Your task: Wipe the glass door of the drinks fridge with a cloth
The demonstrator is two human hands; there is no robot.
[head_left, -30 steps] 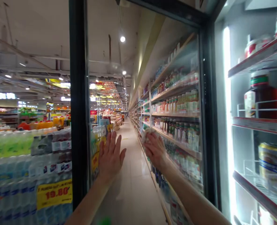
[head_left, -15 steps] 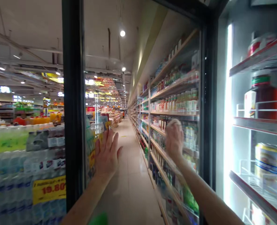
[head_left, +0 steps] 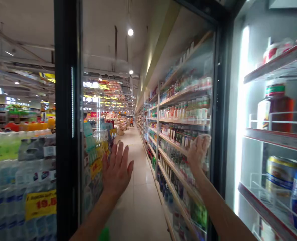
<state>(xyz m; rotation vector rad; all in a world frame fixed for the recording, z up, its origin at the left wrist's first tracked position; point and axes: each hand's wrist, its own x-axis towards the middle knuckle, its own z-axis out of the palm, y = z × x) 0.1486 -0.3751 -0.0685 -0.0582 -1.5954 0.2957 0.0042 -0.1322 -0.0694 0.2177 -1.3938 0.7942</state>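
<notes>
An open glass cooler door (head_left: 143, 207) with a black frame stands in front of me. My left hand (head_left: 117, 169) is raised with its fingers spread, palm toward the pane, and holds nothing; whether it touches the glass I cannot tell. My right hand (head_left: 195, 155) presses a whitish crumpled cloth (head_left: 204, 144) against the glass, near the frame on the hinge side. Bottles on shelves show in the pane behind both hands.
To my right, lit cooler shelves (head_left: 276, 134) hold a dark red bottle (head_left: 280, 107) and cans (head_left: 280, 174). Stacked water bottles (head_left: 7, 187) with a yellow price sign (head_left: 41, 204) stand left beyond the black door edge (head_left: 66, 117). A tiled aisle (head_left: 137, 167) runs ahead.
My right hand has moved right and slightly down across the glass with the cloth. My left hand has shifted a little right. The door's outer edge appears farther left.
</notes>
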